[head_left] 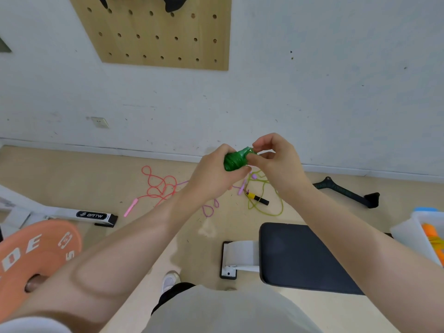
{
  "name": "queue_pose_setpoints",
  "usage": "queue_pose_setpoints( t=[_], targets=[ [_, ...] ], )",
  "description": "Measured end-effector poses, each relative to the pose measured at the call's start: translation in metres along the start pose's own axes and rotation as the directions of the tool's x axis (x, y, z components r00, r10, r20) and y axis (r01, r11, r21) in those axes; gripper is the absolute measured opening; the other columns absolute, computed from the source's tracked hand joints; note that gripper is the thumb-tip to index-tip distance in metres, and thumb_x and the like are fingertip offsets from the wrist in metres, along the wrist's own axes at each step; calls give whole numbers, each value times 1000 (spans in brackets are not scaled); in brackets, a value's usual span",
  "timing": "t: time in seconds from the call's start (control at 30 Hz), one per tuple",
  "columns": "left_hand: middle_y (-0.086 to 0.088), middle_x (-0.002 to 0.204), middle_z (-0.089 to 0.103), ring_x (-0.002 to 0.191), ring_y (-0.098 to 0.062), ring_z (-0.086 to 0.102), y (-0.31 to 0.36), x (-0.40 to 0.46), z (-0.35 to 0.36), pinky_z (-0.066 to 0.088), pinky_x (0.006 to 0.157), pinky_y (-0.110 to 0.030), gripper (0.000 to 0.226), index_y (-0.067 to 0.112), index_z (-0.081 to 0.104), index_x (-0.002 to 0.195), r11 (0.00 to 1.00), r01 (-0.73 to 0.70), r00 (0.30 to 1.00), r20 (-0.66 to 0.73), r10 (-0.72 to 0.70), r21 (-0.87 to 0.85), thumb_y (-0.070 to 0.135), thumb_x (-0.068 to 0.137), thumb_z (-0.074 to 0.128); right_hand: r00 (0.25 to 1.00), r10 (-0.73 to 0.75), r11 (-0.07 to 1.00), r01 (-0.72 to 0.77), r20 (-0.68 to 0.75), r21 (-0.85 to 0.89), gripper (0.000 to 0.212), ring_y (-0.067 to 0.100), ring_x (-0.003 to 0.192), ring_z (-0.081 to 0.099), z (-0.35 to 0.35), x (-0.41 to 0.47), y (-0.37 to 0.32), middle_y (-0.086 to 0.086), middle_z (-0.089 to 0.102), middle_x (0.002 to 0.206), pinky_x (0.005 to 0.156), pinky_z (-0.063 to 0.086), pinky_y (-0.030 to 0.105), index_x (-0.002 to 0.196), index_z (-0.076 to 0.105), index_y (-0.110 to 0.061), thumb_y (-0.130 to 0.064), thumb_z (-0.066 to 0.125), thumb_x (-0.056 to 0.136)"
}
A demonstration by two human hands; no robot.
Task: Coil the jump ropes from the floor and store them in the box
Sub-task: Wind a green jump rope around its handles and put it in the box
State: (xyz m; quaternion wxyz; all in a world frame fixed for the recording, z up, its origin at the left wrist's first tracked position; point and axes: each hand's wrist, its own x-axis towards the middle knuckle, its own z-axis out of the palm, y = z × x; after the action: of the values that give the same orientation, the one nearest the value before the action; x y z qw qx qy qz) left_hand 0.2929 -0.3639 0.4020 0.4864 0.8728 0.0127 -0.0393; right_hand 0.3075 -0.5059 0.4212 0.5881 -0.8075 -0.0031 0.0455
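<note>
My left hand [213, 173] grips a tightly wound green jump rope [234, 161] at chest height. Against it, my right hand [276, 159] pinches the rope's end at the top of the coil. On the floor beyond lie a loose red rope [158, 185] with a pink handle, a purple rope [211, 209], and a yellow-green rope [266, 207] with a yellow and black handle [258, 198]. The translucent storage box [408, 236] stands at the right edge with an orange coiled rope [433, 239] inside.
A black padded bench [302, 258] with a white frame stands in front of me to the right. An orange weight plate [36, 251] is at the lower left, beside a white bar labelled BRTW [93, 215]. A black handle [348, 192] lies near the wall.
</note>
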Motion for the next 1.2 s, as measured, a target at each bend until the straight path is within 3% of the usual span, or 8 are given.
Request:
queue_pose_setpoints(
  t=[0.1,0.2,0.3,0.43,0.63,0.87,1.0,1.2],
  targets=[
    [1,83,63,54,-12,62,-1,-2,4,47,47,-22,26,20,51,98,998,16,999,36,-14,-66,40,85,63,998,52,997,-51,-22,51,25,16,80,61,0,-1,3,-5,60,86,65,53,49,81,54,-28,-5,64,78],
    [-1,85,66,64,-18,63,-2,-4,12,55,71,-41,27,19,51,100,990,61,997,55,-54,-128,44,93,49,976,217,953,-211,-4,219,30,19,78,60,2,3,6,-2,56,81,75,52,42,91,55,-19,7,59,77],
    [2,83,63,66,-20,63,1,-8,21,52,68,-36,23,17,52,108,936,190,979,132,-157,-298,36,96,46,952,305,892,-291,14,345,33,18,71,55,5,6,4,2,53,79,74,49,31,90,54,-13,16,47,76],
    [0,84,67,65,-22,62,1,-11,21,51,78,-40,16,17,61,101,760,335,934,299,-193,-556,24,96,48,973,228,932,-214,-16,292,41,18,75,49,10,2,2,3,51,80,64,42,27,79,55,-19,19,39,73],
    [-5,84,60,64,-17,61,-1,-17,14,50,72,-33,18,8,58,100,752,331,925,355,-139,-570,15,97,42,995,103,967,-104,17,232,47,15,71,47,14,-7,9,-2,53,91,58,40,24,81,55,-24,17,35,75],
    [-14,76,54,62,-18,53,-2,-25,0,46,60,-24,16,1,56,96,864,179,947,319,-23,-471,6,89,42,933,-321,901,354,165,-252,40,10,107,47,8,-7,19,-4,50,113,78,33,-1,86,69,-26,10,51,82],
    [-12,70,56,62,-21,53,-4,-21,-3,42,61,-32,18,3,55,89,874,214,932,358,-49,-437,16,81,44,773,-575,627,627,268,-462,36,24,75,59,8,-5,24,10,61,103,61,47,27,91,74,-10,2,42,81],
    [-8,71,56,61,-22,56,-14,-11,-9,47,56,-27,11,7,56,85,855,329,924,322,-205,-400,7,90,46,708,-596,482,693,379,-536,22,28,67,66,14,2,22,12,68,96,61,56,30,84,68,-4,-13,48,84]
  ],
)
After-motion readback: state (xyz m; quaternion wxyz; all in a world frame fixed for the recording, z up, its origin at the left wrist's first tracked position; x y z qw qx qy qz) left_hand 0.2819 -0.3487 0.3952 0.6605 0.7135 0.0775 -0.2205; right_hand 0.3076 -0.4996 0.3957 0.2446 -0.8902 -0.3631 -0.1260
